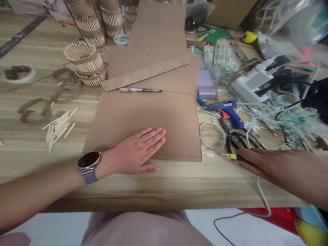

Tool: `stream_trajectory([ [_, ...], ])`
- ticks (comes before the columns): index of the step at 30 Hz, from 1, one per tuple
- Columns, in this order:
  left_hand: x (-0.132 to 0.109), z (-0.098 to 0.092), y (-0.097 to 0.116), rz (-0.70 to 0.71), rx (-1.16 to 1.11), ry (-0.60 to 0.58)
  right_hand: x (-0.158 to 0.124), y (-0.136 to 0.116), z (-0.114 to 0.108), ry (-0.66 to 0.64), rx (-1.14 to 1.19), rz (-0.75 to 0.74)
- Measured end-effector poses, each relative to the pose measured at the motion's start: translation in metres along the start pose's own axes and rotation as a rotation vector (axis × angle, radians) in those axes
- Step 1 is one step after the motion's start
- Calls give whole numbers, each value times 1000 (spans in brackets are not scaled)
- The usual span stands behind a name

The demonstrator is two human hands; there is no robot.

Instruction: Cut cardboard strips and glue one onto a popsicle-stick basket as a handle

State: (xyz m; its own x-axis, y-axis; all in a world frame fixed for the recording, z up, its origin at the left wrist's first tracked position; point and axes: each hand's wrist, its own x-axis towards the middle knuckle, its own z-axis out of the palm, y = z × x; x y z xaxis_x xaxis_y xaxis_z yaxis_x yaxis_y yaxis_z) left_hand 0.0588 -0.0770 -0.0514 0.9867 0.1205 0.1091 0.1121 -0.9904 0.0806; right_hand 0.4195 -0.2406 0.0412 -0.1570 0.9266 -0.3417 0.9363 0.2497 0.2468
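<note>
My left hand (135,150) lies flat on a brown cardboard sheet (174,116), fingers stretched out together and thumb apart near the front edge. On the right, my right hand (266,164) reaches over a yellow-and-black utility knife (232,156), its fingers closed about the handle. The knife's metal tip points left toward the sheet; the rest of its handle is hidden under the hand. A pen (140,90) lies across the sheet's far part, just below an angled cardboard strip (146,73).
Right of the sheet are a tape roll (212,135), a blue glue gun (228,111), black-handled pliers (234,138) and a white power strip (253,82) with cables. To the left lie thin wooden sticks (60,128), curved cardboard strips (36,111) and a stick basket (85,63).
</note>
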Motion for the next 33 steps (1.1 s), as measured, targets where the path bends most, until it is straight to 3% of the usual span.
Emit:
stream_trajectory([
  [5, -1, -5, -4, -42, -126, -24, 36, -46, -25, 30, 71, -74],
  [9, -2, -8, -8, -49, -217, -32, 73, -92, -32, 81, 80, -180],
  [12, -1, -9, -8, -46, -247, -36, 87, -109, -36, 51, 118, -208],
  [18, 1, -9, -8, -49, -270, -49, 92, -117, -51, -116, 109, -166],
  [25, 3, -10, -7, -40, -260, -51, 90, -118, -51, -103, 60, -164],
  [33, 3, -9, -6, -38, -237, -62, 91, -131, -67, -157, -75, -154],
])
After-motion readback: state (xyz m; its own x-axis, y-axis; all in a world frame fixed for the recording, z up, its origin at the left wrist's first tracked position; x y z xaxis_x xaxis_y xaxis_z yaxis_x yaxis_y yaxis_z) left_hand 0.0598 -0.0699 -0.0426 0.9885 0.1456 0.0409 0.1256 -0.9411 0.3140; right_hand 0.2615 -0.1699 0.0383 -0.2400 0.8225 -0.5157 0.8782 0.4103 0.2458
